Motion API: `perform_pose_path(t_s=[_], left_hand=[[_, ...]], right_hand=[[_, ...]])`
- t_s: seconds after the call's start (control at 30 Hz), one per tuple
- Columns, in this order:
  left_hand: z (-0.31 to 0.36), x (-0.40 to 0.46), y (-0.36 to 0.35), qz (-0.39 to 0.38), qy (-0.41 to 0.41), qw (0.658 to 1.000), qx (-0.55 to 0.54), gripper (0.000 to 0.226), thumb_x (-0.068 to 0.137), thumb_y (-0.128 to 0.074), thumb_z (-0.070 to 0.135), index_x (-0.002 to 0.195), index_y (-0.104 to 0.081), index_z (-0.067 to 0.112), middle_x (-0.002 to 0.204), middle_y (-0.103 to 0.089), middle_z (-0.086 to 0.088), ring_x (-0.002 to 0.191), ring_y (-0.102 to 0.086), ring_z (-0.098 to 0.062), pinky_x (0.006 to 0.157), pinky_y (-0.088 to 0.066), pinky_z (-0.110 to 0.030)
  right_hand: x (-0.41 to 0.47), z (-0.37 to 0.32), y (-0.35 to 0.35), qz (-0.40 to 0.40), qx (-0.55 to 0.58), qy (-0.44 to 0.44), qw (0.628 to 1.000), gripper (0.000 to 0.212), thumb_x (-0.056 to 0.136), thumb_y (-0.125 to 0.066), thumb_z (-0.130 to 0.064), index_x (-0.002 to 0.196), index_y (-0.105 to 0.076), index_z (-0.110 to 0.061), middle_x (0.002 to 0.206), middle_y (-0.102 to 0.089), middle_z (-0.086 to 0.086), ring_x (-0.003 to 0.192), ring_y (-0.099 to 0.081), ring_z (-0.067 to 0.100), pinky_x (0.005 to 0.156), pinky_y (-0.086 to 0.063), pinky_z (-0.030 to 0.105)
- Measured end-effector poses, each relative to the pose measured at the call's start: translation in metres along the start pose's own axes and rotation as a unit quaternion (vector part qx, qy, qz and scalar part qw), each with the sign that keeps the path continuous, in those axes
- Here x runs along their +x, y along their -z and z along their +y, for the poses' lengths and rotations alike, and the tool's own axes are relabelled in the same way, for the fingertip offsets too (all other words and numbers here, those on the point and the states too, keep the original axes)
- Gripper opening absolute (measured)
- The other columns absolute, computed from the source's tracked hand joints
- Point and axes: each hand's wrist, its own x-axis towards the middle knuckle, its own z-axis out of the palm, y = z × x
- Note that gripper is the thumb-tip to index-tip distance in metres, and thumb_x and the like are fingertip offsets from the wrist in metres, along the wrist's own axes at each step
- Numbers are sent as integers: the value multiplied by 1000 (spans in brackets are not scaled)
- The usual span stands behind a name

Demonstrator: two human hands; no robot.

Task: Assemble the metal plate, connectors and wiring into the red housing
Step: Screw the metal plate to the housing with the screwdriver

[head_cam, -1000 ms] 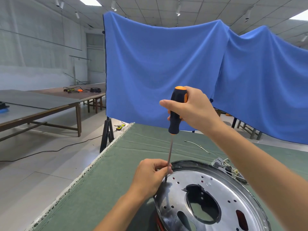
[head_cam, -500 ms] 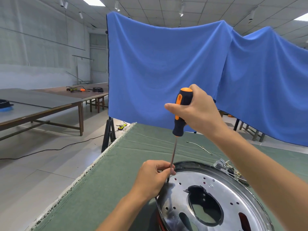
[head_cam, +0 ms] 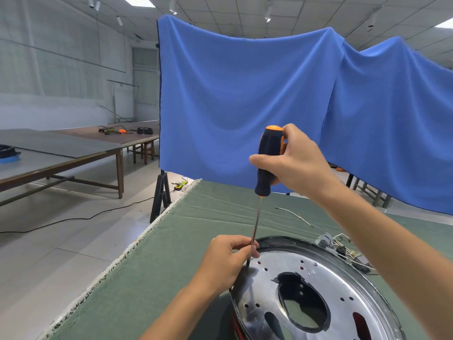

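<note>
Green felt table point(head_cam: 196, 241); blue cloth point(head_cam: 245, 106) behind.

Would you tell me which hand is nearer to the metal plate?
Left. The left hand pinches the screwdriver shaft at the metal plate rim; the right hand grips the handle high above.

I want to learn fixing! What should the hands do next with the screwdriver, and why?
Probably twist the handle. The right hand grips the screwdriver upright, the left hand pinches its shaft steady, and the tip sits at a hole near the metal plate edge.
</note>
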Motion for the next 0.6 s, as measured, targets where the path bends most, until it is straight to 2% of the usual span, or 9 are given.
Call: perform_pose_path(t_s=[0.1,0.17,0.27,0.37,0.4,0.47,0.6], left_hand=[[0,0,1,-1,-2,1000,5,15,87,-62,7,83,-75,12,75,-74,5,77,-68,-5,75,-52,-17],[-1,0,1,-2,-1,1000,5,15,88,-62,8,83,-75,12,76,-74,4,78,-68,-7,74,-52,-18],[0,-1,2,-5,3,1000,10,14,89,-61,10,85,-75,11,78,-74,3,75,-67,-4,70,-48,-14],[0,0,3,-5,0,1000,29,16,88,-61,11,81,-75,10,81,-74,6,65,-61,4,63,-44,-12],[0,0,3,-5,0,999,32,16,88,-60,11,81,-75,11,81,-74,6,65,-61,3,63,-45,-14],[0,0,2,-4,4,1000,26,16,87,-60,10,81,-75,12,80,-74,6,76,-66,-4,73,-51,-22],[2,-1,1,-7,14,1000,9,15,86,-62,9,82,-74,15,80,-74,3,83,-69,-12,79,-53,-26]], right_hand=[[0,0,-3,70,-117,8,991,43,70,-71,-35,93,-43,-13,73,-54,-1,70,-65,31,56,-54,38],[-1,0,-6,72,-126,12,989,45,72,-71,-40,93,-41,-15,71,-52,-3,71,-63,30,59,-52,38],[-1,-5,-4,-31,-30,-27,999,40,77,-70,-41,101,-43,-24,80,-55,-3,81,-64,30,70,-57,43],[4,-11,5,-83,84,-23,993,23,85,-66,-18,103,-52,-16,81,-59,3,86,-68,34,74,-58,51],[5,-11,8,-78,74,-9,994,20,84,-68,-16,98,-54,-13,81,-62,7,84,-69,33,71,-58,52],[7,-14,10,-43,-3,0,999,25,79,-72,-22,85,-51,-11,82,-64,14,79,-69,32,65,-59,50],[8,-23,10,22,-184,-27,982,35,71,-69,-35,71,-41,-15,74,-66,10,57,-68,27,59,-58,41]])
